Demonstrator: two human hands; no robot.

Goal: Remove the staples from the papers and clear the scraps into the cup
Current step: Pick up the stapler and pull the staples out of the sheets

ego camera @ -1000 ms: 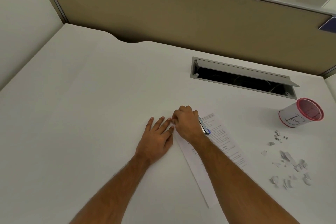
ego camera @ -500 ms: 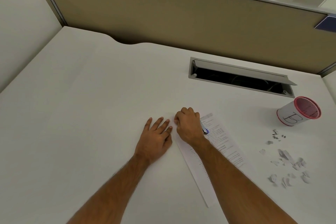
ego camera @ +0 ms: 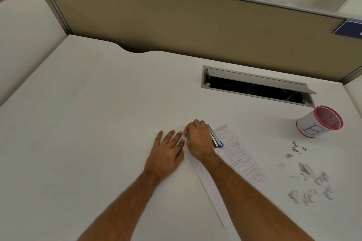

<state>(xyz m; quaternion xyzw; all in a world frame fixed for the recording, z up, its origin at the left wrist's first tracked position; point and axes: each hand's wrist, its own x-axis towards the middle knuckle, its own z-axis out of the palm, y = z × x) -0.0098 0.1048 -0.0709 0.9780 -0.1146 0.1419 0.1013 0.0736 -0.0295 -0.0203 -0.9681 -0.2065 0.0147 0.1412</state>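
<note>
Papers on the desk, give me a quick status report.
Left hand flat beside papers. Right hand grips staple remover at their top corner. Scraps not yet in cup. Nothing in the way.

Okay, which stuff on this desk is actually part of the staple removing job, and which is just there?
Part of the job: papers, staple remover gripped by the right hand, left hand flat on the desk, paper scraps, pulled staples, cup.

Just there: cable hatch, partition wall.
</note>
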